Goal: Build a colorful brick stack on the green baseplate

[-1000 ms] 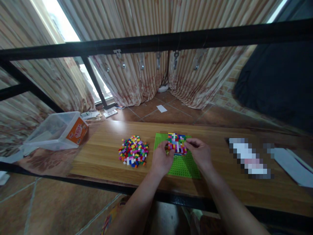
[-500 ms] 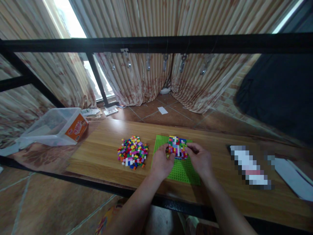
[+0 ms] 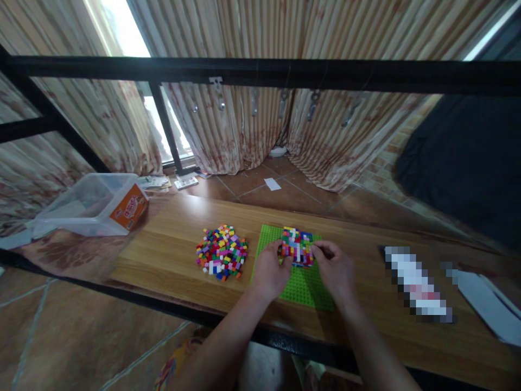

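Note:
A block of many-coloured toy bricks sits over the far part of a green studded baseplate. My left hand is closed on the block's left side, thumb near the front corner and fingers at the edge. At the right edge, my right hand has thumb and forefinger pinched against the block; whether a small loose brick is between them cannot be made out. Left of the baseplate lies a pile of loose bricks in mixed colours.
The wooden table has a clear plastic bin with an orange label beyond its left end. A blurred-out flat object and a white sheet lie to the right. A black metal bar crosses above.
The camera view has shifted slightly. Both hands stay at the block's sides, with hardly any visible movement; the brick pile looks the same.

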A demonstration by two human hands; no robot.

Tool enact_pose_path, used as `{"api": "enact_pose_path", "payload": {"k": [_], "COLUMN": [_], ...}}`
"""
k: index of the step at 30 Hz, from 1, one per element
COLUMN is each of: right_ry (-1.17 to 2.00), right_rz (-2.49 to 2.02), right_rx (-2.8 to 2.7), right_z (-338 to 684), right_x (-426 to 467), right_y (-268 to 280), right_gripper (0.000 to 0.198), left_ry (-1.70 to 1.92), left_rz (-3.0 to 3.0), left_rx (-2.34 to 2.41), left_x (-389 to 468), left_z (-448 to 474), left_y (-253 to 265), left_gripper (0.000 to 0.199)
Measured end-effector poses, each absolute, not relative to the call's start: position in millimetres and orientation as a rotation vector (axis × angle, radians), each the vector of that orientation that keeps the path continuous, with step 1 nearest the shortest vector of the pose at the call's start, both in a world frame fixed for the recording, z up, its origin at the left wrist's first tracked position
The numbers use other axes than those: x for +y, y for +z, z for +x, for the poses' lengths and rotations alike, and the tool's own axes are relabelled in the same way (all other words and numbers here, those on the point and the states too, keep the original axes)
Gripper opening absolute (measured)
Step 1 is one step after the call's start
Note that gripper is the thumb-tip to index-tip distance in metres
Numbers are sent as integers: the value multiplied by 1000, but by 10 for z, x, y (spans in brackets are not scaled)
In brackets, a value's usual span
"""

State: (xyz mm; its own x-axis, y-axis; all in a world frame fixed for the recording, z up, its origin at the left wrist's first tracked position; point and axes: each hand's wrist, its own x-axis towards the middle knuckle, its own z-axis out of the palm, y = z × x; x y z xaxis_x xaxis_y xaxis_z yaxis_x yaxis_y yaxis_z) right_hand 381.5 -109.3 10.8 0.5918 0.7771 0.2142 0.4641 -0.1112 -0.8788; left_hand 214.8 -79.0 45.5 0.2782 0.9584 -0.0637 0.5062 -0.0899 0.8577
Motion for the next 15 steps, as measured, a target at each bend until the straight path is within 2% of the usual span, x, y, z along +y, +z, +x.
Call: {"api": "enact_pose_path", "payload": {"k": [5, 15], "right_ry": [316, 450], "right_rz": [-1747, -1710], "right_rx": [-981, -961], "right_z": [3798, 3856], "right_x": [-1085, -1050], "right_y": [113, 77], "right_gripper": [31, 29], "left_ry": [715, 718], "left_rz": [1724, 1734], "left_rx": [1334, 1320], "left_x": [-795, -811], "left_z": [2150, 2147], "left_y": [427, 447], "left_gripper": [46, 45]}}
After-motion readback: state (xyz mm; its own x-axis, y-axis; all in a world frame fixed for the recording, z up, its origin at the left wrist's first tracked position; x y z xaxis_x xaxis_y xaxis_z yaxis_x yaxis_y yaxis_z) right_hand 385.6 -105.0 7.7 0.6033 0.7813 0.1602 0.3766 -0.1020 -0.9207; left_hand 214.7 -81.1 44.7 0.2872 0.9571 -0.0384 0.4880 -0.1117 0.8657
